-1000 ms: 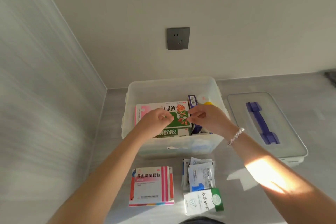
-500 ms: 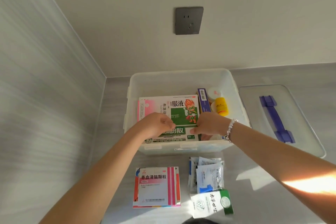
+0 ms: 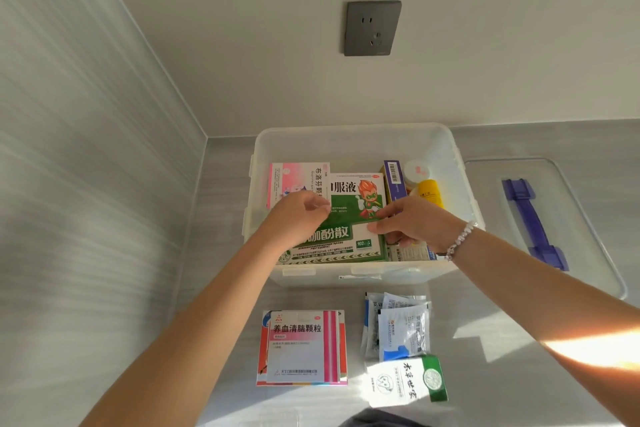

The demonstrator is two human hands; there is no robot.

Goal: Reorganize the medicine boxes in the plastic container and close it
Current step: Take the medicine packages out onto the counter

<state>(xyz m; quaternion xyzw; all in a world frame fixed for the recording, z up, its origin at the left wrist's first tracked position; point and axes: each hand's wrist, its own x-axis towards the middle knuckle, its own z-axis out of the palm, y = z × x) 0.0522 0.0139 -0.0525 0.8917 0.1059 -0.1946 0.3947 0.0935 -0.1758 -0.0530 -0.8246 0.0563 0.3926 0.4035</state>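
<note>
The clear plastic container [image 3: 353, 131] stands open on the grey counter. A green medicine box [image 3: 346, 215] lies flat inside it. My left hand [image 3: 300, 216] pinches its left edge and my right hand [image 3: 417, 222] grips its right edge. Under and behind it lies a pink box [image 3: 294, 177]. A purple box [image 3: 393, 177], a yellow bottle [image 3: 429, 192] and a white-capped bottle [image 3: 415, 170] stand on the container's right side. The clear lid [image 3: 571, 191] with a purple handle [image 3: 530, 222] lies to the right of the container.
In front of the container lie a stack of pink-striped boxes [image 3: 301, 347], several white sachets [image 3: 401, 326] and a white and green packet [image 3: 407, 383]. Walls close in the left and back, with a grey socket [image 3: 372, 28] on the back wall.
Both hands brought the green box down from above the container until it lies flat inside. The view has shifted closer to the container.
</note>
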